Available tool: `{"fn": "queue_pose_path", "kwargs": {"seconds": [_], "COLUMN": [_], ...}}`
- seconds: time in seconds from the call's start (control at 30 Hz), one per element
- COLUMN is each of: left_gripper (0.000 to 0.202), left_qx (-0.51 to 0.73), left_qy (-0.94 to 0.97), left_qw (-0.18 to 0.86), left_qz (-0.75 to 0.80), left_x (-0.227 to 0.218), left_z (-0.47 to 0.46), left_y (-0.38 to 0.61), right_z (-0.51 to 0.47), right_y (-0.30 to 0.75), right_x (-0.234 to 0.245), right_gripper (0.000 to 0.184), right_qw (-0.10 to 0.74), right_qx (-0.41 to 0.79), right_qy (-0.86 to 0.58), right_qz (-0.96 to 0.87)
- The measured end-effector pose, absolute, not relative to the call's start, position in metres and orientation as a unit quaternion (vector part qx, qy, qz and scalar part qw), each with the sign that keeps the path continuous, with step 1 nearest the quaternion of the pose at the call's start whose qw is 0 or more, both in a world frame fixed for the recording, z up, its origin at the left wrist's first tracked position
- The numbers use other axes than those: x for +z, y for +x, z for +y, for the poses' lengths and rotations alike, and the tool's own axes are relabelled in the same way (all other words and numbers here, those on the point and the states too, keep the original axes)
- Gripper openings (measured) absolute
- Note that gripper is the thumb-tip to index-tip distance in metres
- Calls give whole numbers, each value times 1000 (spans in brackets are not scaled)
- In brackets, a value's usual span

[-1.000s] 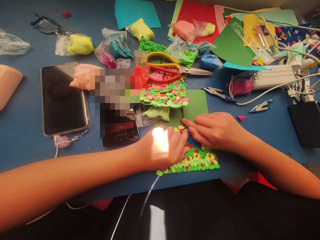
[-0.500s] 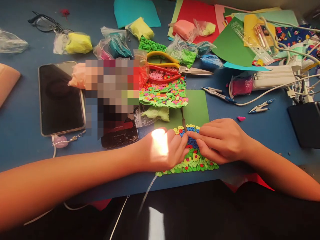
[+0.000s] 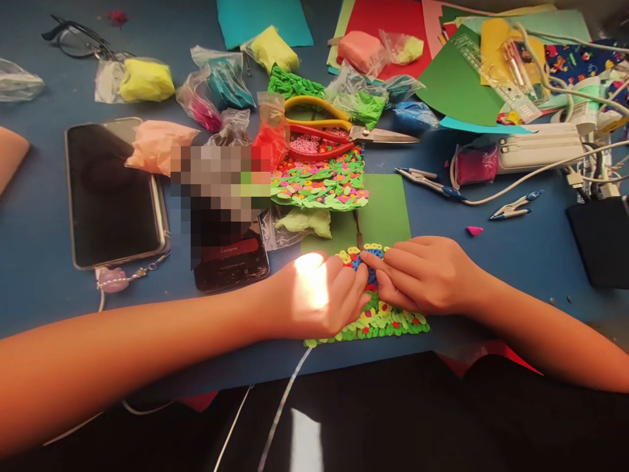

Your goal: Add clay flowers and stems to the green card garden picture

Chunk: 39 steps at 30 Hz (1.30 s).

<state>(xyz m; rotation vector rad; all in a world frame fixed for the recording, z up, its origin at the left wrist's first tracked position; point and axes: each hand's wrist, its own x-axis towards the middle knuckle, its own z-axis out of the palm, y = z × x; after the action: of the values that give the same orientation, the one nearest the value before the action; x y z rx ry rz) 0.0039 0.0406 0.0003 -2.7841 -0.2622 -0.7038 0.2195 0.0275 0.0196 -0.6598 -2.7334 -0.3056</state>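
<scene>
Both hands rest on a green card [image 3: 386, 208] partly covered with small clay pieces in green, yellow, red and blue [image 3: 388, 321]. My left hand [image 3: 319, 295] lies curled on the card's left side, fingers bent and pressing down. My right hand [image 3: 420, 272] lies on the right side, fingers held together and pointing left, tips on the blue clay pieces [image 3: 368, 259] near the left hand's fingertips. What the fingers pinch, if anything, is hidden.
A second clay-covered card [image 3: 322, 180], scissors [image 3: 354, 131] and several bags of coloured clay [image 3: 147, 78] lie behind. Two phones [image 3: 113, 190] [image 3: 230, 259] lie at left. Tweezers [image 3: 427, 183], coloured paper [image 3: 457, 85], a power bank [image 3: 540, 147] and cables sit at right.
My right hand slid down from the bare green part onto the clay pieces, then edged left toward the left hand. The left hand hardly moved.
</scene>
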Motion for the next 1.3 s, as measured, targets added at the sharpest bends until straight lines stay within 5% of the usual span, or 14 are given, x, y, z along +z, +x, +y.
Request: {"fn": "queue_pose_path", "kwargs": {"seconds": [1.3], "left_gripper": [35], "left_qx": [-228], "left_qy": [-949], "left_qw": [109], "left_qz": [-191], "left_x": [0], "left_z": [39], "left_y": [3], "right_z": [36], "right_y": [214], "right_x": [16], "right_gripper": [15], "right_qw": [169], "right_qx": [-121], "right_qy": [-272], "right_qz": [-940]}}
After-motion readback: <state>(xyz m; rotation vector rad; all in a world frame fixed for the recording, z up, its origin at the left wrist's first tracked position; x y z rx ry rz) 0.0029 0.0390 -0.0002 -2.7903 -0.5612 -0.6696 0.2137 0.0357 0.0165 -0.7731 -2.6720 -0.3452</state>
